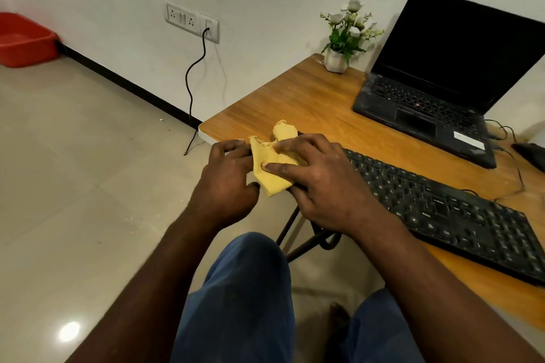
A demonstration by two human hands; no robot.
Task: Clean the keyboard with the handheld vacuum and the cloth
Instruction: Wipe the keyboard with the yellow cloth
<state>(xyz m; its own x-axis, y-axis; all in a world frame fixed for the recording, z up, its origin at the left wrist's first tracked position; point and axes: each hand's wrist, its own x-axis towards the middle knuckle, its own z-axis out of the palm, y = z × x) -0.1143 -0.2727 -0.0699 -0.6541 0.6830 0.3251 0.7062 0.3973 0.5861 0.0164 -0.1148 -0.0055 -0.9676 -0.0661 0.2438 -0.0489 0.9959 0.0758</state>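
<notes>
- Leftmost, the left hand: fingers curled, fingertips on the far side and thumb on the near side of the keyboard's left end. They appear to grip and steady it, though the end itself is hidden under cloth and hand.
- Between the two hands, the yellow cloth: bunched, lying over that same end of the keyboard, touching the left thumb and pinned beneath the right fingers.
- Right hand: fingers spread and nearly straight, pressing flat on the cloth with nothing clenched. This is the nearer hand to the keys and, by judgement, the wiping one.
- Keyboard, long axis: it runs from the fingers away to the right and toward the person, so every exposed key lies on the wrist side of the right hand. The coming stroke likely drags the cloth rightward along that axis.
- Handheld vacuum: not in view.
- Farther right, beyond the fingers: the table and an open laptop, apart from the keyboard.
</notes>
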